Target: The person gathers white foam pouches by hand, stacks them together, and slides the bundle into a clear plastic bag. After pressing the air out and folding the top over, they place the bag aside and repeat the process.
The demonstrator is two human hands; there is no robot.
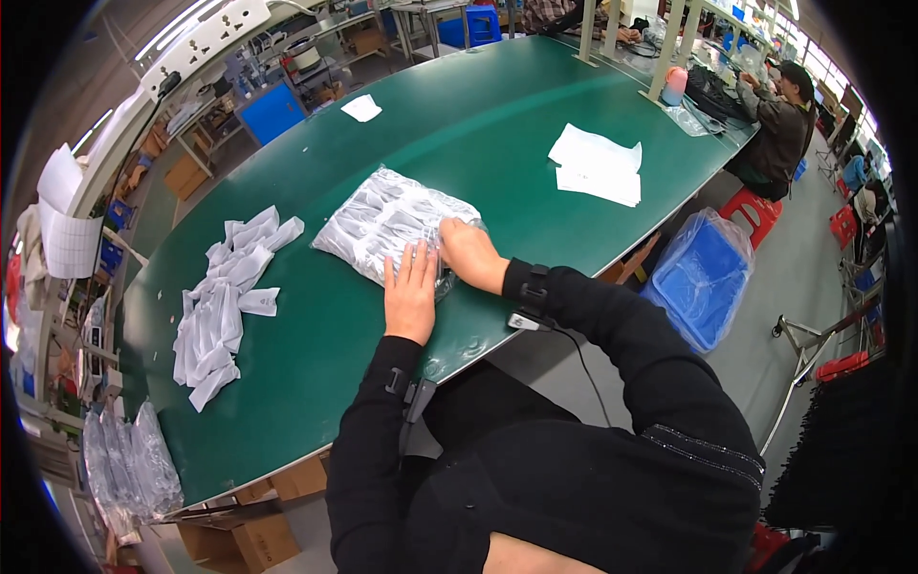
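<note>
A clear plastic bag (382,215) packed with small white pouches lies flat on the green table. Across its near edge my left hand (411,295) rests with fingers stretched out, pressing on the plastic. My right hand (471,256) is closed at the bag's right end, its fingers curled on the plastic there; the fingertips are partly hidden. To the left of the bag, a loose heap of similar white pouches (218,306) is spread over the table.
White paper sheets (598,167) lie at the right, and a smaller sheet (361,108) at the far side. Filled plastic bags (129,459) sit at the left table end. A lined blue bin (703,277) stands on the floor at right. Beyond, a person (779,124) sits working.
</note>
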